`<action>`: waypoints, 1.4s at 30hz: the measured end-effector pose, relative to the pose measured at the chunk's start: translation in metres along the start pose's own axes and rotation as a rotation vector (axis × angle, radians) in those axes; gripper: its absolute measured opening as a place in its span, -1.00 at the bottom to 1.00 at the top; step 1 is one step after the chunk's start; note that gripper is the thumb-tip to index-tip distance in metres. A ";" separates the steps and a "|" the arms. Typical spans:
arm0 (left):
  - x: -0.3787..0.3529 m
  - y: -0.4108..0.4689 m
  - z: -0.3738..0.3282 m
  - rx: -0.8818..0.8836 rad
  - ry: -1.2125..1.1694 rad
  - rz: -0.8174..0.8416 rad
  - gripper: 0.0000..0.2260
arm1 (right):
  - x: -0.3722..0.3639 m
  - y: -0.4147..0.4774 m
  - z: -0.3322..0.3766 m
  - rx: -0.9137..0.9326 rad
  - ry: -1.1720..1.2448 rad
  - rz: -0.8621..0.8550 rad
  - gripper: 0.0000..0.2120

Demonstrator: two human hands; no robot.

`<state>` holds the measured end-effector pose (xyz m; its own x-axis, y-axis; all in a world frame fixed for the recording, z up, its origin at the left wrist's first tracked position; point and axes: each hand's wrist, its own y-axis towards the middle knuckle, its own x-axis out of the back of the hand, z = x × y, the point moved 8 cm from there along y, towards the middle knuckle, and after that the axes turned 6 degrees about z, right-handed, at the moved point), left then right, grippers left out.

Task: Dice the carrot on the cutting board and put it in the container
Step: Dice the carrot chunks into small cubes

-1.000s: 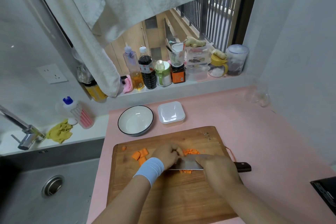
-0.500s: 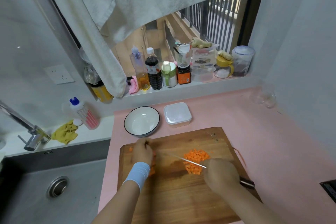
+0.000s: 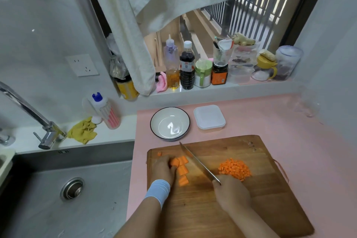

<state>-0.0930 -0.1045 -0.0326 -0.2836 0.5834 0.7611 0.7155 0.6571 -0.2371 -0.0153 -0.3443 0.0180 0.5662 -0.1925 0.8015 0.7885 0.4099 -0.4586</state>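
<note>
left hand (image 3: 164, 169): fingers curled over carrot chunks (image 3: 181, 168). right hand (image 3: 230, 193): gripping knife (image 3: 199, 163). hazard: blade just beside left fingertips; chunks may roll, nicking fingers.

One head-worn, wide-angle camera looked forward and down from close above the cutting board (image 3: 270, 189). The sink (image 3: 87, 208) lay left, the windowsill (image 3: 212, 88) far.

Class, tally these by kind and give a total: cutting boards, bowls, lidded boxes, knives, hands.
Cutting board: 1
Bowl: 1
Lidded box: 1
Knife: 1
Hands: 2 (left hand holding carrot chunks, right hand gripping the knife)
Total: 6
</note>
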 end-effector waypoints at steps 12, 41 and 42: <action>-0.051 -0.024 -0.077 -0.529 -0.075 0.038 -0.75 | -0.010 -0.009 -0.026 -0.229 0.209 -0.078 -0.77; -0.102 -0.061 -0.080 -0.920 0.058 0.072 -0.78 | 0.000 -0.044 -0.053 -0.011 -0.088 -0.154 -0.66; -0.102 -0.061 -0.080 -0.920 0.050 0.074 -0.79 | -0.001 -0.045 -0.054 -0.013 -0.099 -0.146 -0.65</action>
<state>-0.0562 -0.2421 -0.0471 -0.2048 0.5734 0.7933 0.9620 -0.0314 0.2711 -0.0381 -0.4102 0.0172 0.4193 -0.1606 0.8935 0.8642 0.3721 -0.3387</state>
